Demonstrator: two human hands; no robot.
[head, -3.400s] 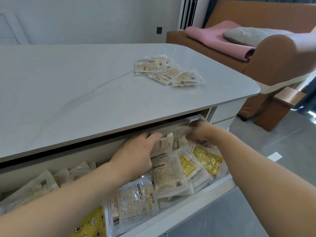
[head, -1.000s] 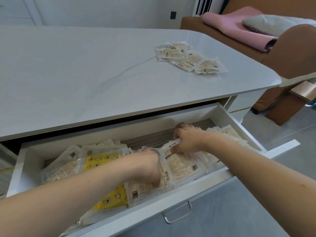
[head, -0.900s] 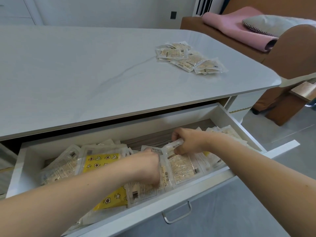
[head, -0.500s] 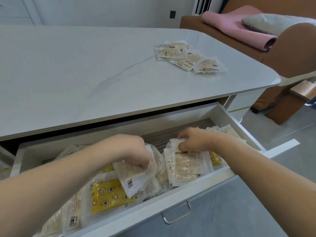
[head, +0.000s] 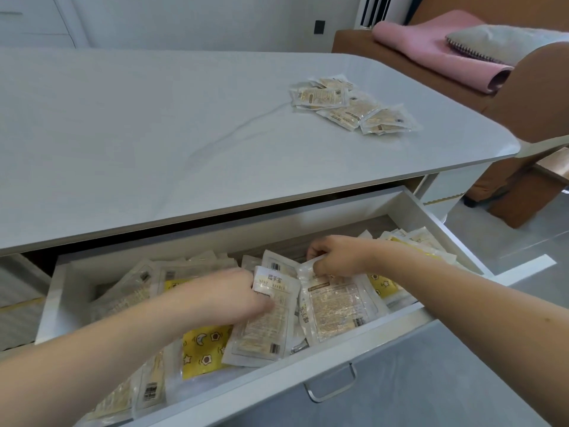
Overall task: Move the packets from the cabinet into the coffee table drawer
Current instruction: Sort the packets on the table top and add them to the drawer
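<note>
Drawer (head: 455, 241) of the coffee table (head: 154, 134) pulled out toward the near side, metal handle (head: 331, 385) on its front. Inside, clear packets lie overlapped across the whole width, some with yellow star-print faces (head: 203, 349). Left hand (head: 228, 298) in the middle of the drawer, fingers curled onto the top edge of a packet with a white header (head: 264, 322), gripping it. Right hand (head: 337, 255) just to the right, fingers pinching the top edge of a larger clear packet (head: 335, 306). Loose pile of packets (head: 348, 104) sits on the tabletop, far right. Brown sofa (head: 538, 87) beyond, with pink blanket (head: 431, 53) and grey cushion (head: 498, 41)
</note>
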